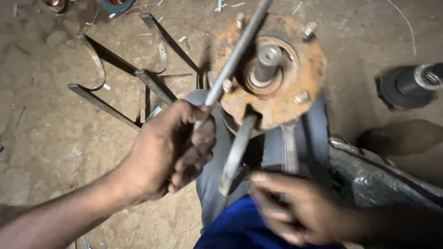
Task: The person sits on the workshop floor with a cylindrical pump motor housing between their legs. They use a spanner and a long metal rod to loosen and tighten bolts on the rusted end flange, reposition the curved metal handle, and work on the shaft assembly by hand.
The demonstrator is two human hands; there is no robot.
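Observation:
A rusty orange wheel hub with several studs and a steel spindle stands on my lap, resting on grey trousers. My left hand is shut on a long metal rod that runs up across the hub between the studs. A second flat metal bar pokes out from under the hub toward me. My right hand is blurred, just below the hub and next to that bar's lower end; I cannot tell whether it grips anything.
A bent metal frame of flat bars lies on the dirt floor to the left. A dark round part with a metal shaft sits at the right. A dusty dark object lies beside my right arm.

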